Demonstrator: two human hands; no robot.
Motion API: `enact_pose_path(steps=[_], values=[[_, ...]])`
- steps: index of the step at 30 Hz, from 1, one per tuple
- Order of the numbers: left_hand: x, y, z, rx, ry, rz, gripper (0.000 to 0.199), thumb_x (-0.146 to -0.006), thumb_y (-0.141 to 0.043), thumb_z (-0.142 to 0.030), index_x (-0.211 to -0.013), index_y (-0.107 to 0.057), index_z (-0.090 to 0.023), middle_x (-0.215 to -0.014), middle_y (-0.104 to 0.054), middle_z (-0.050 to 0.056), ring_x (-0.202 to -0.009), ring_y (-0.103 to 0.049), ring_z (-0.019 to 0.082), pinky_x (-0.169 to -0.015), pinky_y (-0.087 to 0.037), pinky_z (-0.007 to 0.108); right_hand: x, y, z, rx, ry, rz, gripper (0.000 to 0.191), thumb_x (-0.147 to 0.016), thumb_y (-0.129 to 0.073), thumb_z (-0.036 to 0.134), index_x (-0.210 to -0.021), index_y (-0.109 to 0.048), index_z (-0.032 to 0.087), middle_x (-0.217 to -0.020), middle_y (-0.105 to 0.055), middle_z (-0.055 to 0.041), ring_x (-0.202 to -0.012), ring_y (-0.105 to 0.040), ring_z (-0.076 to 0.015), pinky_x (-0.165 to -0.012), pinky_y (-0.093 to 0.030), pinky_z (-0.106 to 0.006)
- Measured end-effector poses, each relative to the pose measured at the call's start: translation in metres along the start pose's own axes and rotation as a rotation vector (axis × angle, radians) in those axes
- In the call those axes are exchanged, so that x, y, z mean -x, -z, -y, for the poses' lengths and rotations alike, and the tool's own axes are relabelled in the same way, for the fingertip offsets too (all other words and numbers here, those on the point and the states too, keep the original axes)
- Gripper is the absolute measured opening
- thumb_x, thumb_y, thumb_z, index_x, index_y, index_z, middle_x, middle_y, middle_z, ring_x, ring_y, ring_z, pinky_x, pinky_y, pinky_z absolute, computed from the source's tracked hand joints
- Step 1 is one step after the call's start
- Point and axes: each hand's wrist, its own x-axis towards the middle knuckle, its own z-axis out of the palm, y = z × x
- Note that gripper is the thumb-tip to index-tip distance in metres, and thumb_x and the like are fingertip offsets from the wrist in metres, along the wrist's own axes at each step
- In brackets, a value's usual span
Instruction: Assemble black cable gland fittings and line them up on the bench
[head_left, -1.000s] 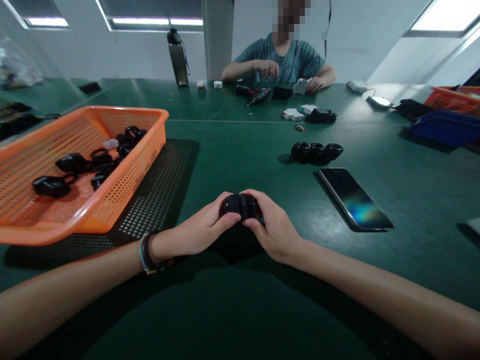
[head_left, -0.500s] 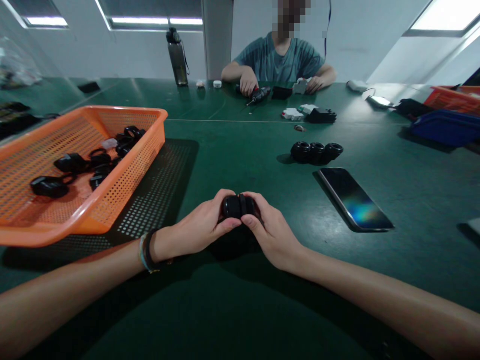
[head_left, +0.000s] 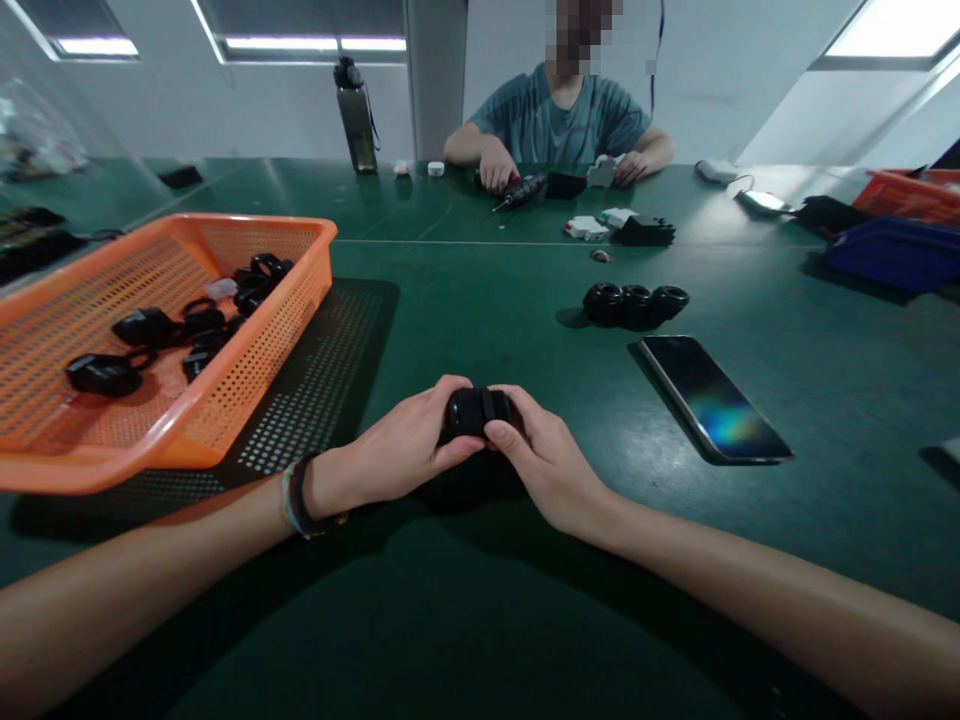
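Note:
A black rounded part [head_left: 466, 412] is held between both hands at the middle of the view, above the green table [head_left: 465, 330]. My left hand [head_left: 409, 440] grips its left side, thumb below and fingers behind. My right hand [head_left: 547, 455] grips the right side the same way, its thumb near a raised band on the part. An orange basket [head_left: 172, 445] with several black parts [head_left: 105, 373] lies to the left. Three black round pieces [head_left: 636, 305] sit in a row beyond my right hand, and a phone [head_left: 712, 400] lies to the right.
Across the table a person [head_left: 566, 120] has one hand on a power drill [head_left: 517, 192]. A dark bottle [head_left: 355, 118] stands at the far edge. White and black pieces [head_left: 643, 231] lie before the person; a blue bin [head_left: 892, 255] is at the right.
The black part has turned slightly in my hands, and my right thumb has lifted a little. Otherwise the scene looks the same.

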Motion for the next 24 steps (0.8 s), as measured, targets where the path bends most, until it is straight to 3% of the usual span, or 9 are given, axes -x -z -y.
enact_pose_path(steps=[3,5,10,17,24], values=[[0.001,-0.001,0.0,0.115,-0.002,0.024,0.033,-0.089,-0.042,-0.038,-0.111,-0.04,-0.014,-0.097,-0.059,0.01,-0.082,-0.06,0.023,-0.071,-0.048,0.036,-0.006,0.004,-0.007,0.105,0.141,0.009,0.052,-0.088,-0.035,0.062,-0.108,-0.05,0.016,-0.088,-0.065,-0.0088,-0.07,-0.062,-0.0185,-0.06,-0.05,-0.031],[0.002,-0.001,0.0,0.194,-0.025,0.021,0.034,-0.089,-0.039,-0.038,-0.112,-0.04,-0.014,-0.101,-0.057,0.01,-0.088,-0.058,0.022,-0.078,-0.047,0.036,-0.009,0.008,-0.012,0.174,0.268,0.022,0.057,-0.086,-0.037,0.065,-0.116,-0.046,0.017,-0.102,-0.064,-0.0112,-0.077,-0.063,-0.0195,-0.064,-0.052,-0.033],[0.002,0.0,0.0,0.264,-0.02,0.074,0.034,-0.091,-0.036,-0.041,-0.109,-0.044,-0.013,-0.105,-0.056,0.01,-0.095,-0.055,0.022,-0.085,-0.044,0.036,-0.013,0.013,-0.019,0.353,0.456,0.005,0.048,-0.09,-0.036,0.058,-0.115,-0.048,0.018,-0.1,-0.066,-0.0112,-0.087,-0.063,-0.0216,-0.073,-0.053,-0.036],[0.003,0.0,0.0,0.303,-0.017,0.086,0.036,-0.092,-0.034,-0.042,-0.113,-0.044,-0.014,-0.107,-0.056,0.009,-0.097,-0.054,0.021,-0.087,-0.045,0.035,-0.014,0.01,-0.023,0.364,0.481,-0.033,0.049,-0.091,-0.029,0.059,-0.109,-0.048,0.017,-0.094,-0.066,-0.0115,-0.081,-0.064,-0.0214,-0.069,-0.054,-0.036],[0.005,-0.008,0.0,0.305,-0.019,0.003,0.039,-0.093,-0.033,-0.046,-0.113,-0.044,-0.015,-0.108,-0.057,0.011,-0.097,-0.055,0.022,-0.086,-0.046,0.036,-0.011,0.006,-0.021,0.274,0.351,-0.025,0.046,-0.092,-0.031,0.058,-0.112,-0.045,0.019,-0.102,-0.064,-0.0123,-0.091,-0.063,-0.0235,-0.074,-0.053,-0.038]])
